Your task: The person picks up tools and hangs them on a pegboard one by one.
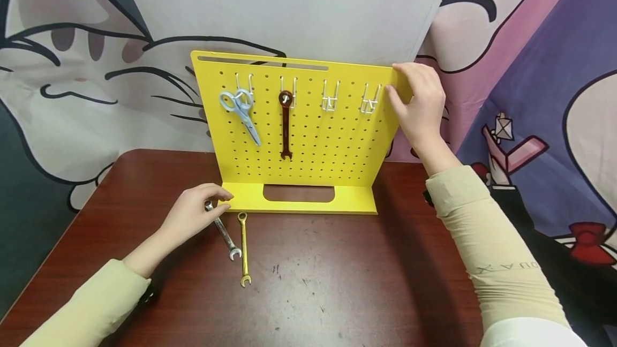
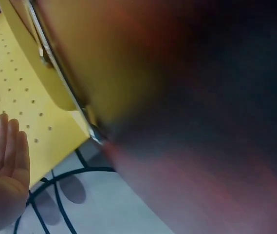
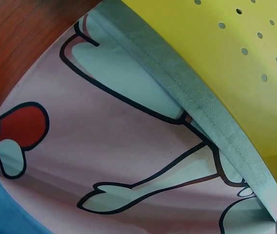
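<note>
A yellow pegboard stands upright on its flat foot. My right hand grips its upper right corner, thumb on the front and fingers at the edge. My left hand is at the foot's left corner, above the ring end of a silver wrench; whether it touches either is unclear. In the left wrist view, the left hand's fingers look straight. A gold wrench lies beside the silver one. Light-blue scissors and a dark brown wrench hang from white hooks on the board.
Two more white hooks on the board's right half hold nothing. The dark red wooden table carries the board and wrenches. Behind it hangs a cartoon-printed cloth. The right wrist view shows mainly this cloth and the board's edge.
</note>
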Demonstrator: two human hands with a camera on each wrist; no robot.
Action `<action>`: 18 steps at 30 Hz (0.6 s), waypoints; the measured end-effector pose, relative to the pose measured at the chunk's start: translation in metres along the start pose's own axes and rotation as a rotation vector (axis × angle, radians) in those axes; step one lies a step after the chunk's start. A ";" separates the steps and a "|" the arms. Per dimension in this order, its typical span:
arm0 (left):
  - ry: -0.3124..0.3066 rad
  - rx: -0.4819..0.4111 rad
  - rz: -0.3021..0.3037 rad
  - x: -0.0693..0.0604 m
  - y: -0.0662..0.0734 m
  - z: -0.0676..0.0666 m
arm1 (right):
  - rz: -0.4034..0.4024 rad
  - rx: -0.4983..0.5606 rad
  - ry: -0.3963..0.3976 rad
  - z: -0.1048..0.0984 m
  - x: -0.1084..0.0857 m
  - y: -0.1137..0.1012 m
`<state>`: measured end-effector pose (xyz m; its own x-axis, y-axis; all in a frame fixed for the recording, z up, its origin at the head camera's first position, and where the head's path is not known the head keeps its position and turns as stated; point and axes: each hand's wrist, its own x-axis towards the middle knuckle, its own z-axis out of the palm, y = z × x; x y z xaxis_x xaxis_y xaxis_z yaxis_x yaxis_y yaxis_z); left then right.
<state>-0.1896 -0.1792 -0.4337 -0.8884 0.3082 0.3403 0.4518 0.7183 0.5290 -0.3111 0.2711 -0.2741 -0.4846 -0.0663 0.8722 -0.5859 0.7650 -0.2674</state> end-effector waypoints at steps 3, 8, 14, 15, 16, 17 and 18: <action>0.000 0.012 0.016 -0.004 -0.007 -0.002 | -0.003 -0.003 0.000 0.000 0.000 0.000; 0.005 0.061 0.040 -0.009 -0.019 -0.005 | 0.000 -0.002 0.000 0.000 0.001 -0.001; -0.006 0.087 0.053 -0.012 -0.035 -0.008 | -0.006 0.005 0.003 0.000 0.001 -0.001; -0.009 0.085 0.052 -0.012 -0.038 -0.009 | -0.009 0.005 0.004 0.000 0.001 -0.001; -0.017 0.081 0.047 -0.012 -0.040 -0.009 | -0.010 0.006 0.005 0.000 0.001 -0.001; -0.022 0.080 0.043 -0.011 -0.042 -0.010 | -0.011 0.006 0.006 0.000 0.001 -0.001; -0.031 0.075 0.039 -0.011 -0.045 -0.011 | -0.010 0.006 0.007 0.000 0.001 -0.001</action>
<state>-0.1993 -0.2212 -0.4525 -0.8730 0.3550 0.3345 0.4796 0.7500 0.4555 -0.3109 0.2706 -0.2733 -0.4740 -0.0696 0.8778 -0.5947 0.7604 -0.2608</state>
